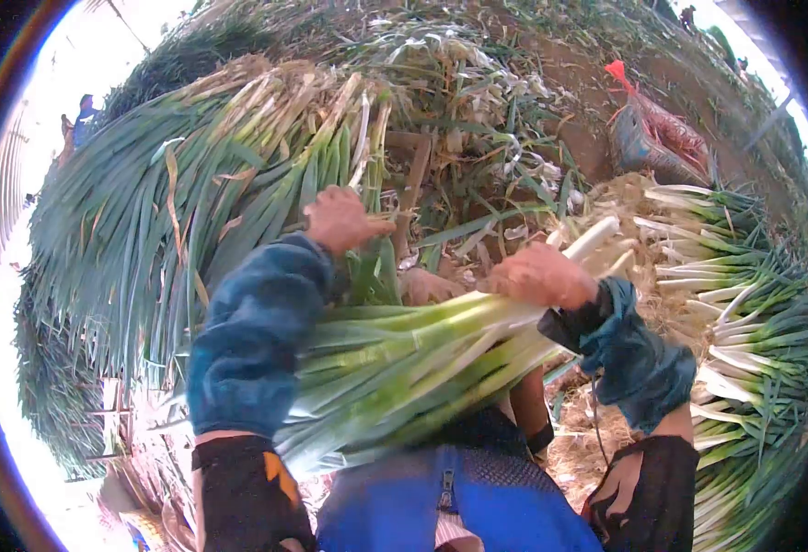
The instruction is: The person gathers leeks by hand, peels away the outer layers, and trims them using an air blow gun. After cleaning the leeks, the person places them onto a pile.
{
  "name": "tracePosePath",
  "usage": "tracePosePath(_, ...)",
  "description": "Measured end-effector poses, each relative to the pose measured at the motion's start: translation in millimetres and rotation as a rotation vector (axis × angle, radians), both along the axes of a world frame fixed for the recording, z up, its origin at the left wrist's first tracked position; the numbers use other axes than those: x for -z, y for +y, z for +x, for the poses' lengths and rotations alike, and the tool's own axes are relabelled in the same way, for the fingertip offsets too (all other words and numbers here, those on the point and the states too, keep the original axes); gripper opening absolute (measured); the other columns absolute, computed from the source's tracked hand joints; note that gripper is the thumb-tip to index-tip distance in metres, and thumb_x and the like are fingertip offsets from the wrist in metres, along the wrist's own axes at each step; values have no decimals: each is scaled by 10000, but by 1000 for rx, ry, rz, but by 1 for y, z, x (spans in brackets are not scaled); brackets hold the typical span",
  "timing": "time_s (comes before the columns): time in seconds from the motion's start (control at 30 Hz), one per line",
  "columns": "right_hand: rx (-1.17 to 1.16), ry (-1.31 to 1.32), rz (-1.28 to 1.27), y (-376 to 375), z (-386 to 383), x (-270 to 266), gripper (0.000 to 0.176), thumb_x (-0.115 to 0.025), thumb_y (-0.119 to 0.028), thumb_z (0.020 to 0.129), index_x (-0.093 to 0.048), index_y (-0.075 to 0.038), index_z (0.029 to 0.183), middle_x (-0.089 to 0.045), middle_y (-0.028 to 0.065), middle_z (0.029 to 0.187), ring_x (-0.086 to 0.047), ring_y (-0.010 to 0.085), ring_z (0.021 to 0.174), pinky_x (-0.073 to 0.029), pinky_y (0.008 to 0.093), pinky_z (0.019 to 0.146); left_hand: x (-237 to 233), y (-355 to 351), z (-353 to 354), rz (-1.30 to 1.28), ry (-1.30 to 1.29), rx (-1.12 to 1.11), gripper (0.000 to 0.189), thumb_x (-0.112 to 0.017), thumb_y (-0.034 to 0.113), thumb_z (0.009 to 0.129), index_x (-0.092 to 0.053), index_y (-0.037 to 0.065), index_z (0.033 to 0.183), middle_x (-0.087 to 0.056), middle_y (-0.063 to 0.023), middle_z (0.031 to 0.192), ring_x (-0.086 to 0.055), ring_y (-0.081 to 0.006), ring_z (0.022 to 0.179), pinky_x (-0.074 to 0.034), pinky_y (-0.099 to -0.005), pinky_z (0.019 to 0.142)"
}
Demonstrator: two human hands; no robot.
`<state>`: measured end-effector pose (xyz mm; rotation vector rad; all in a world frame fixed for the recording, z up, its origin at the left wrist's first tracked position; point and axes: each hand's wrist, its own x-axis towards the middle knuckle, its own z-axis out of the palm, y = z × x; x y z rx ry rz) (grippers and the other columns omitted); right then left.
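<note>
Across my lap lies a bunch of large green onions (413,368), its leaves spreading to the left and blurred in places. My right hand (547,276) is closed around the pale stalk end of this bunch, and white stems stick out beyond the fingers. My left hand (340,221) is curled shut in front of the big heap of untrimmed green onions (211,175). Whatever its fingers hold, if anything, is hidden. Both forearms wear teal sleeve covers.
Cleaned green onions (744,340) lie in a long row on the right, white ends inward. A filled mesh sack (657,138) with a red tie stands behind them. Peeled leaf scraps (487,83) litter the ground ahead. A wooden piece (413,189) stands between my hands.
</note>
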<state>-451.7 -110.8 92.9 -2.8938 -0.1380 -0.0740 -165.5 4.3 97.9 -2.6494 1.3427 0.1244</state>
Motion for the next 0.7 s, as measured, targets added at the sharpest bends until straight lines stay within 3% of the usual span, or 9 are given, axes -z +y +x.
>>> tracePosePath(0.1, 27, -42, 45, 1, -6, -6, 131, -556, -160, 706, -645, -143, 801, -600, 74, 729, -614, 292, 701, -487, 401, 580, 49, -14, 12, -20, -39, -88, 1003, -591, 708, 639, -394, -43, 1275, -467, -204, 1226, -423, -391, 1164, -312, -621, 917)
tracePosePath(0.23, 39, -31, 2, -3, 1, -6, 127, -554, -161, 704, -630, -144, 803, -571, 71, 692, -600, 292, 674, -478, 406, 574, 78, -18, 37, 2, 164, -187, 928, -590, 666, 679, -410, -33, 1262, -521, -182, 1183, -504, -361, 1092, -394, -498, 908)
tracePosePath(0.3, 4, -24, -44, -9, 3, 10, 142, -548, -165, 710, -628, -151, 827, -558, 68, 686, -594, 289, 664, -475, 406, 565, 37, -14, 34, 180, 450, -45, 868, -578, 636, 712, -421, -10, 1270, -531, -153, 1202, -515, -329, 1099, -411, -439, 912)
tracePosePath(0.4, -28, 40, -83, -6, 8, 10, 217, -525, -223, 809, -609, -153, 996, -634, 71, 862, -611, 283, 727, -463, 406, 592, 57, -19, 41, 260, 648, 251, 751, -578, 557, 754, -452, 37, 1282, -522, -148, 1236, -480, -285, 1166, -393, -384, 956)
tracePosePath(0.47, 18, 86, 6, 0, 7, -7, 213, -508, -259, 842, -609, -146, 991, -619, 80, 825, -607, 281, 734, -455, 405, 615, 69, -10, 36, -42, 822, 366, 734, -600, 516, 752, -472, 7, 1264, -499, -180, 1267, -474, -316, 1167, -372, -370, 979)
tracePosePath(0.5, 16, 81, 12, 3, 7, -10, 216, -504, -272, 848, -609, -144, 986, -613, 82, 815, -604, 282, 736, -452, 404, 616, 72, -14, 31, -51, 849, 575, 875, -630, 558, 703, -368, 12, 1334, -486, -255, 1226, -423, -352, 1210, -332, -417, 1011)
tracePosePath(0.6, 13, 26, 11, 4, 4, -9, 236, -501, -307, 850, -605, -133, 970, -590, 89, 774, -586, 287, 734, -439, 401, 621, 72, -3, -6, 178, 497, 254, 1053, -635, 648, 628, -258, 8, 1375, -388, -339, 1276, -404, -425, 1203, -368, -437, 980)
tracePosePath(0.63, 15, 1, 13, 5, 1, -8, 244, -501, -318, 848, -603, -129, 964, -581, 92, 759, -579, 289, 732, -434, 400, 624, 87, -2, -6, 140, 460, 198, 1121, -690, 625, 567, -212, -7, 1361, -384, -398, 1227, -433, -492, 1140, -376, -472, 962)
tracePosePath(0.7, 64, 74, 17, 8, 1, -13, 263, -507, -340, 845, -602, -125, 962, -573, 91, 747, -566, 287, 725, -423, 400, 638, 102, -1, 2, 295, 544, 158, 1028, -695, 576, 594, -264, -20, 1313, -389, -387, 1231, -462, -496, 1101, -399, -491, 929)
